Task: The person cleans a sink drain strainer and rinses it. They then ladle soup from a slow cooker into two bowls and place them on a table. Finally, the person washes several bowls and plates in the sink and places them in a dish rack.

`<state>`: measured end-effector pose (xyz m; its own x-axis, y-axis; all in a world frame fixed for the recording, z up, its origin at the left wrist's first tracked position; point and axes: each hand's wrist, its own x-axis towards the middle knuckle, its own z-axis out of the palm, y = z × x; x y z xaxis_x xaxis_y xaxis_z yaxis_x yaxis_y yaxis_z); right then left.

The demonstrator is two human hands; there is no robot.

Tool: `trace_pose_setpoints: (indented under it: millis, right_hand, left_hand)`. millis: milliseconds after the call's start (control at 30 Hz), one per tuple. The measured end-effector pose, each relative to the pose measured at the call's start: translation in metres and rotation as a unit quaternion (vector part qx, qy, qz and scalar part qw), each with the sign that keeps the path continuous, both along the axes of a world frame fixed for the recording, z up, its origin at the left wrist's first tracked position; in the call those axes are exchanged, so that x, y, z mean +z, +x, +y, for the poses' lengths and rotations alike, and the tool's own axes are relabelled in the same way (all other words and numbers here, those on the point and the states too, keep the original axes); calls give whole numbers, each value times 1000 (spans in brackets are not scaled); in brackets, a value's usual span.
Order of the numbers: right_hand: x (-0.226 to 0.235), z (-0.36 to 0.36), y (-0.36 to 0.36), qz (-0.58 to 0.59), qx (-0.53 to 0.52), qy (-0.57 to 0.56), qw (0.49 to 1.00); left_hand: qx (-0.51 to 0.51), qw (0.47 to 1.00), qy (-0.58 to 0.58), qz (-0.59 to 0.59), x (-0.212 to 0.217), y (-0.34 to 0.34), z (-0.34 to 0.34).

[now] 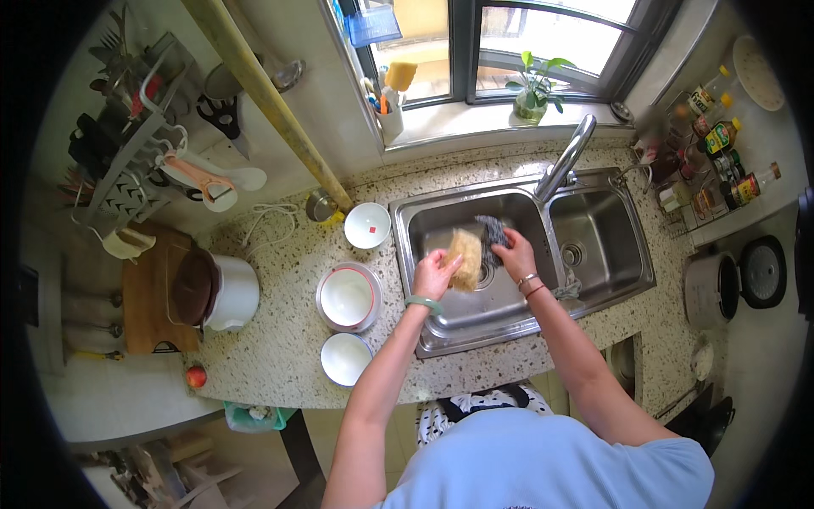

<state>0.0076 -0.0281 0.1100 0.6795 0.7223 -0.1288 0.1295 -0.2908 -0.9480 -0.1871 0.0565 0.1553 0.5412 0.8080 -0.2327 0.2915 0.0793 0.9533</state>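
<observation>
Over the left basin of the steel sink (437,343), my left hand (434,276) is closed on a tan, rough-looking loofah sponge (464,259). My right hand (515,257) grips a dark grey, crumpled scrubbing cloth (490,233) just beside it. The sponge and the cloth are close together, and I cannot tell whether they touch. Below them the basin's drain is partly hidden. The chrome faucet (566,157) stands behind the divider, and no water shows from it.
Left of the sink stand a small white bowl (367,226), a red-rimmed bowl (348,297) and another white bowl (346,359). A grey cloth (568,287) hangs over the sink divider. Farther out are a white pot (233,293), an apple (196,376) and racked bottles (722,136).
</observation>
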Motion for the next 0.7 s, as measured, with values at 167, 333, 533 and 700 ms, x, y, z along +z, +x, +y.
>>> trace_pose_setpoints:
  millis: [167,333,533,700]
  right_hand:
    - [162,84,-3,268,36,264,926]
    - [268,203,6,248,117,395,877]
    - [316,316,18,-2,45,339,940]
    - [310,347,33,-155,77,157,972]
  left_hand:
    - [101,969,-22,-225,140,30,41]
    - [106,926,25,-360,263,54,112]
    - [150,910,52,-383,313,69,187]
    - [172,906,106,-371,314,66,188]
